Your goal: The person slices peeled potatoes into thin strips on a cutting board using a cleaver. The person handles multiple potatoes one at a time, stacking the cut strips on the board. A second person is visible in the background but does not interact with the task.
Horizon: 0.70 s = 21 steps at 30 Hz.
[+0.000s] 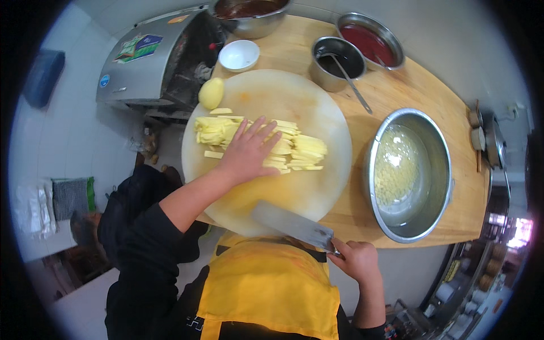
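On a round white cutting board (297,97) lies a row of pale yellow potato sticks (308,149). My left hand (249,152) rests over the middle of them with its fingers spread. A whole peeled potato (211,93) sits at the board's upper left edge, near a loose stick. My right hand (356,258) grips the handle of a cleaver (289,221), whose wide blade reaches left over the board's near edge. To the right stands a large metal bowl (442,170) holding small pale yellow pieces in liquid.
Behind the board are a small white bowl (239,55), a metal pot (318,74) with a ladle (352,87), a bowl of red liquid (367,42) and another metal bowl (259,27). A silver appliance (144,63) stands at the left. The wooden table (463,204) carries the board.
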### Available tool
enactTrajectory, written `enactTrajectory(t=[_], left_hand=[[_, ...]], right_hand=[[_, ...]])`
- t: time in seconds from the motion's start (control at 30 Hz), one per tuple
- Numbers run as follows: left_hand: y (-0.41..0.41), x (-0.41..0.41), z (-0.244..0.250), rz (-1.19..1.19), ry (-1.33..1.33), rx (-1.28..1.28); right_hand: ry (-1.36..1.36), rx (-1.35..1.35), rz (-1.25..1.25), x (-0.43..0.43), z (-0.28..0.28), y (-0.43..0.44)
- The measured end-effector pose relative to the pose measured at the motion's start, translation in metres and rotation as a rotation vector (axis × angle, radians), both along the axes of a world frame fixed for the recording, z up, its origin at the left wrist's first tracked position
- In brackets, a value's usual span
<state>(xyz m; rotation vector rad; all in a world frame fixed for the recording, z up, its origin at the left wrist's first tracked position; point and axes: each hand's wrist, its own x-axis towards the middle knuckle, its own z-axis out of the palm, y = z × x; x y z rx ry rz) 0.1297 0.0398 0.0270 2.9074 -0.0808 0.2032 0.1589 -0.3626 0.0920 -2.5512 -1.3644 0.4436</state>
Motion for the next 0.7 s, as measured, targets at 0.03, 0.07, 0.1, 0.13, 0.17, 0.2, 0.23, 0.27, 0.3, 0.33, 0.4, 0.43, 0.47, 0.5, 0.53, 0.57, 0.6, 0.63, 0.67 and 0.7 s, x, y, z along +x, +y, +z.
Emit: enactTrajectory(t=[0.03, 0.07, 0.1, 0.13, 0.17, 0.2, 0.23, 0.27, 0.3, 0.33, 0.4, 0.43, 0.47, 0.5, 0.53, 0.57, 0.6, 0.63, 0.67, 0.7], left_hand=[[0.008, -0.006, 0.003, 0.036, -0.105, -0.031], [0.021, -0.014, 0.007, 0.099, -0.123, -0.083], [0.037, -0.024, 0.012, 0.141, -0.214, -0.139], [0.051, -0.033, 0.016, 0.182, -0.303, -0.199], [0.064, -0.039, 0.019, 0.241, -0.278, -0.209], [0.079, -0.045, 0.023, 0.302, -0.254, -0.222], [0.094, -0.046, 0.027, 0.359, -0.247, -0.234], [0.108, -0.042, 0.029, 0.380, -0.247, -0.194], [0.120, -0.036, 0.032, 0.395, -0.255, -0.160], [0.130, -0.030, 0.033, 0.408, -0.263, -0.130], [0.140, -0.008, 0.031, 0.518, -0.216, -0.216], [0.142, 0.005, 0.030, 0.575, -0.183, -0.267], [0.144, 0.016, 0.029, 0.590, -0.092, -0.287], [0.144, 0.027, 0.029, 0.605, 0.009, -0.312], [0.146, 0.036, 0.029, 0.616, 0.113, -0.340], [0.149, 0.042, 0.030, 0.618, 0.175, -0.313], [0.151, 0.047, 0.031, 0.618, 0.240, -0.286], [0.153, 0.050, 0.032, 0.617, 0.290, -0.259], [0.156, 0.049, 0.033, 0.646, 0.246, -0.329], [0.159, 0.044, 0.034, 0.676, 0.190, -0.397]], right_hand=[[-0.007, 0.004, -0.001, 0.000, 0.001, 0.002], [0.004, 0.015, 0.000, 0.000, 0.001, 0.005], [0.014, 0.024, -0.001, 0.001, 0.000, 0.007], [0.025, 0.030, -0.005, 0.001, 0.000, 0.010], [0.029, 0.021, 0.002, 0.000, 0.000, 0.013], [0.031, 0.014, 0.011, 0.000, -0.002, 0.016], [0.028, 0.011, 0.023, 0.000, -0.004, 0.020], [0.036, 0.016, 0.023, -0.001, -0.006, 0.023], [0.045, 0.018, 0.022, -0.003, -0.007, 0.026], [0.056, 0.022, 0.018, -0.005, -0.009, 0.029], [0.061, 0.005, -0.006, -0.009, -0.011, 0.033], [0.079, -0.006, -0.026, -0.012, -0.012, 0.035], [0.068, 0.018, -0.013, -0.013, -0.012, 0.036], [0.060, 0.004, -0.004, -0.013, -0.012, 0.038], [0.059, 0.003, -0.007, -0.014, -0.011, 0.039], [0.059, 0.009, -0.013, -0.015, -0.011, 0.040], [0.060, -0.014, -0.017, -0.014, -0.010, 0.042], [0.061, -0.026, -0.022, -0.014, -0.009, 0.043], [0.062, -0.034, -0.026, -0.013, -0.008, 0.045], [0.071, -0.034, -0.031, -0.013, -0.007, 0.046]])
